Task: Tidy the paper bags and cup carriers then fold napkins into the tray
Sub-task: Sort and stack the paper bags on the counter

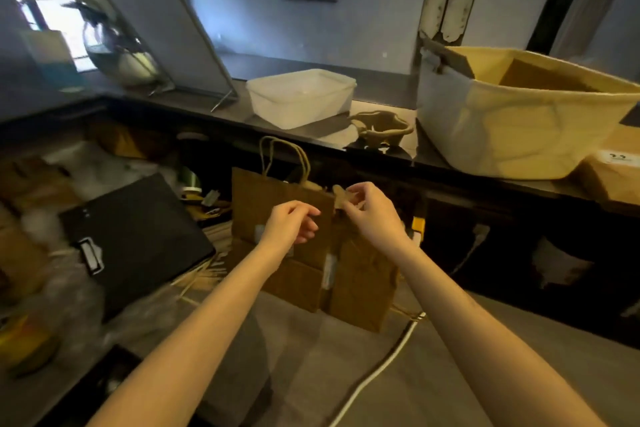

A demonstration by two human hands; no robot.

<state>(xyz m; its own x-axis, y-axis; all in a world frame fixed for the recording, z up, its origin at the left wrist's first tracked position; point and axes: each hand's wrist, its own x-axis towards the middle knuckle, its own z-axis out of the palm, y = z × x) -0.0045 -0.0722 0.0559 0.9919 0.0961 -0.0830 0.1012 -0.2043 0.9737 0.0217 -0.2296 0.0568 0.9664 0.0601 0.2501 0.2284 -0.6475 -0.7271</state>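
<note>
Several flat brown paper bags (263, 204) with twisted handles stand upright on the lower counter, leaning against the raised shelf. My right hand (370, 215) pinches a small brown paper piece at the top edge of the bags. My left hand (294, 224) hovers just in front of the bags with fingers loosely curled, holding nothing that I can see. A pulp cup carrier (381, 128) lies on the upper shelf behind them. A white plastic tray (301, 97) sits further left on that shelf.
A large cream fabric basket (519, 118) with cardboard inside fills the shelf's right end. A black clipboard (135, 239) lies at left among plastic wrap and wooden sticks. A white cable (377, 367) runs across the grey counter. A cardboard box (613, 177) sits far right.
</note>
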